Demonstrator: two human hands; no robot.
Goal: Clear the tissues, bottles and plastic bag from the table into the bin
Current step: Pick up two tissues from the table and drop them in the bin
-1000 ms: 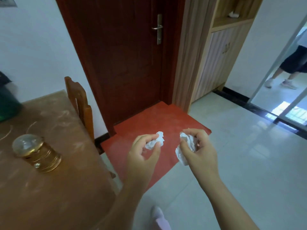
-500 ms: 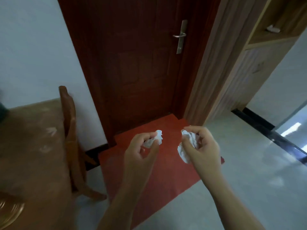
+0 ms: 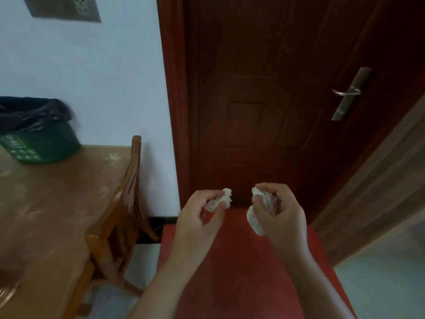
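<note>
Your left hand [image 3: 197, 217] is pinched shut on a small crumpled white tissue [image 3: 218, 202], held between thumb and fingertips with the wad poking out toward the right. Your right hand [image 3: 281, 214] is curled closed around a larger crumpled white tissue [image 3: 256, 217], part of it bunched under the fingers and a lobe hanging below the thumb. The two hands are raised side by side, close together but not touching, both above the red floor mat [image 3: 241, 272] that lies in front of the dark red wooden door [image 3: 264, 111].

The green plastic bin [image 3: 46, 143], lined with a black bag [image 3: 30, 116] folded over its rim, is well off to the left of your left hand and farther away, standing on the brown patterned tabletop [image 3: 57, 203] against the pale wall. An orange-brown wooden chair [image 3: 122, 208] is tucked in at the table's edge, between the table and your left hand. The silver lever handle [image 3: 347, 93] of the door sits up and to the right of your right hand. A grey wall socket plate [image 3: 64, 8] is high above the bin. At the table's near left corner a gold-coloured rim [image 3: 7, 293] just shows; you cannot tell what it belongs to.
</note>
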